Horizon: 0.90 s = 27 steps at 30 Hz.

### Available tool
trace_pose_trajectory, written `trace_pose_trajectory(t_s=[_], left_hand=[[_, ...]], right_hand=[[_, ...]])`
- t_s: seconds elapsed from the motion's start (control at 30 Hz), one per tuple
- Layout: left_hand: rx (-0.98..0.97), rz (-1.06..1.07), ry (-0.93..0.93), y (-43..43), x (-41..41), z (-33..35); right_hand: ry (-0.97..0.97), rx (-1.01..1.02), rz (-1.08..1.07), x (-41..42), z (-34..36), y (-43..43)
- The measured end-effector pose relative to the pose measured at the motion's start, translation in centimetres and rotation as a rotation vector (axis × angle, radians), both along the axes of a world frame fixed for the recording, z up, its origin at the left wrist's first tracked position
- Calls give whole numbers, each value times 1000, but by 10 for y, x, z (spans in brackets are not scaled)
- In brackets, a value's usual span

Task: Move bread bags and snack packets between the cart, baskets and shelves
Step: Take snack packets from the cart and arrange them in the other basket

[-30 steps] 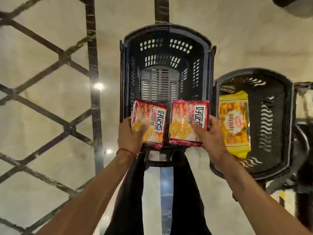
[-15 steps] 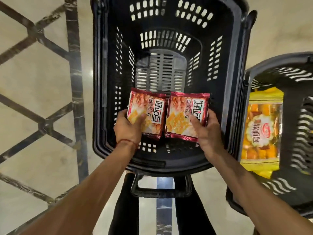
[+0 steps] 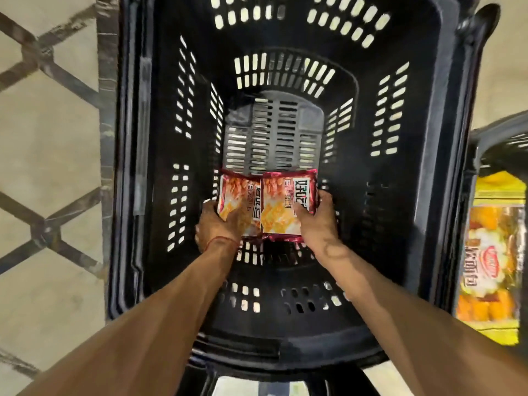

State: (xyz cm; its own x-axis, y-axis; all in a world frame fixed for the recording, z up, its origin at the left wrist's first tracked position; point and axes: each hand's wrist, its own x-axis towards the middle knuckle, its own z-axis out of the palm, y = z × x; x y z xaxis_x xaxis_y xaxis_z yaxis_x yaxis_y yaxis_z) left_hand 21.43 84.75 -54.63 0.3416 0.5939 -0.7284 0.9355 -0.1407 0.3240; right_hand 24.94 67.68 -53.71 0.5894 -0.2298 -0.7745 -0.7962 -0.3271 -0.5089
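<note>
A deep black slotted basket (image 3: 134, 155) fills the view from above. Both my arms reach down into it. My left hand (image 3: 217, 227) grips a red snack packet (image 3: 237, 195) by its near left side. My right hand (image 3: 317, 221) grips a second red snack packet (image 3: 283, 201), thumb on its front. The two packets sit side by side, edges overlapping, low inside the basket near its grey slotted bottom (image 3: 271, 132). Whether they touch the bottom, I cannot tell.
A second dark basket (image 3: 497, 130) stands at the right, holding a yellow bread bag (image 3: 491, 261). Beige marble floor with dark diagonal inlay lines (image 3: 48, 224) lies to the left. The basket's handle (image 3: 257, 347) is at the near rim.
Both hands have gone deeper into the black basket with the two red packets. The view has closed in on the basket, and the second basket has slid to the right edge.
</note>
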Motion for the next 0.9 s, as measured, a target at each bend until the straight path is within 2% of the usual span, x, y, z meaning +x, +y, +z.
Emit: trace_pose_trajectory(t_s=[0.13,0.33,0.47,0.57,0.73,0.9], left_hand=[[55,-26,50,-8,-2,-37],[41,-38,-32,-13,-14,-58],[19,-80,-102,-18,-24,-48],[77,-161,-127,-23,-34,-42],[-17,-323,-17,-14,-44,-59],[-137,-432,33,-4,-42,-56]], right_hand=[[68,-87,-14,4,-51,0],[141,-206,-66,-12,-88,-10],[197,-161,75,-30,-86,-9],[162,-220,229,-42,-70,-10],[237,-265,529,-49,-59,-17],[303,-195,552,-39,-43,-15]])
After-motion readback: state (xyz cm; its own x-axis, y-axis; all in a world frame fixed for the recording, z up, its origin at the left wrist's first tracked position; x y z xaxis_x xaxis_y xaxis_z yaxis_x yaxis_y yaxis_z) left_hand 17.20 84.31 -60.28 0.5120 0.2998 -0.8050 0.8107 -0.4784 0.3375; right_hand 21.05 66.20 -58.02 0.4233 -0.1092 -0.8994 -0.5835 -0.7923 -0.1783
